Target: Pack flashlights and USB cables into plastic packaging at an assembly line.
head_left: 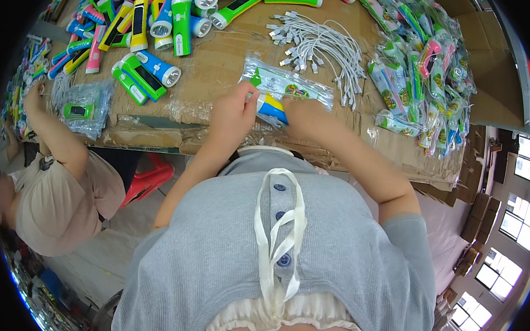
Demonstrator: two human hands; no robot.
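Note:
A blue and yellow flashlight (272,110) lies between my two hands near the table's front edge, with some clear plastic about its left end. The fingers of my left hand (233,112) are closed at that end. My right hand (307,116) is closed round the other end and hides it. Just beyond my hands lie clear printed plastic bags (313,92) with green marks. Behind these bags a bundle of white charging cables (335,47) spreads over the cardboard.
Loose colourful flashlights (181,26) are heaped at the back left. Several bagged flashlights (399,82) form a pile on the right. Cardboard (210,68) covers the table. At the left, a co-worker's arm (59,133) reaches over the table, near another stack of plastic bags (96,108).

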